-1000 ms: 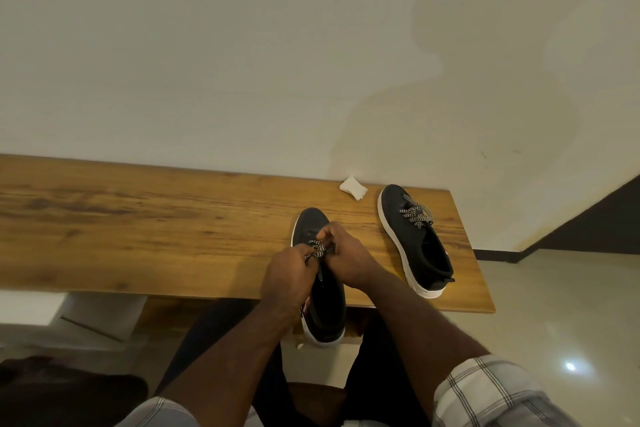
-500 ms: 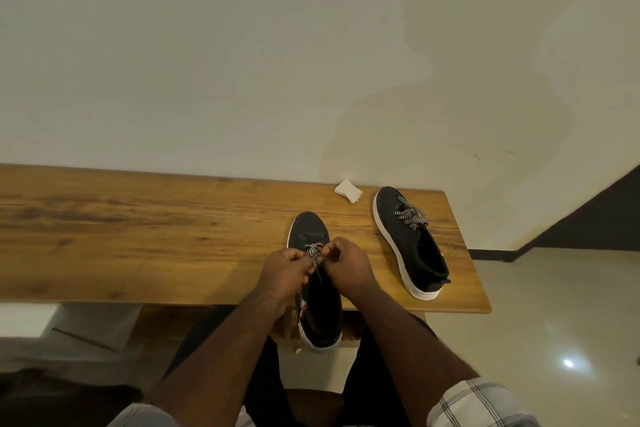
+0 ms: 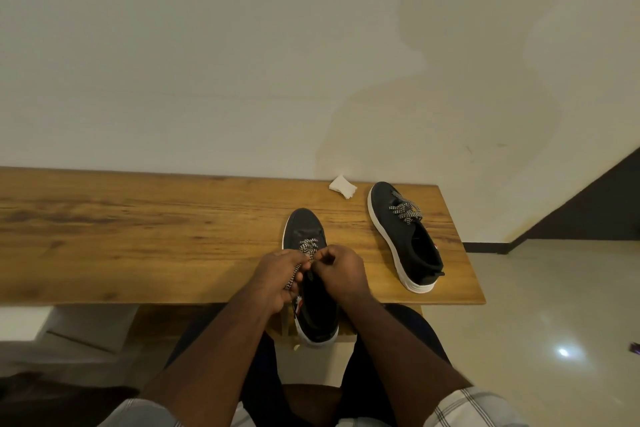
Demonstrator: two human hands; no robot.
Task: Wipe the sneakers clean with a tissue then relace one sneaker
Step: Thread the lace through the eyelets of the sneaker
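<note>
Wooden bench [image 3: 138, 236] against pale wall [image 3: 242, 62] holds 2 sneakers [image 3: 405, 232].

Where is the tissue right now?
In the head view, the folded tissue lies at the wooden bench's far edge by the wall, just left of the laced sneaker's toe.

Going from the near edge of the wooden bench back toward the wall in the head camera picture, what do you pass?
Near sneaker overhanging the edge → left hand and right hand on its lace → far sneaker → tissue.

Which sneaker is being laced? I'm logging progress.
The near sneaker, overhanging the table edge: both hands grip its lace. The far sneaker sits untouched.
</note>
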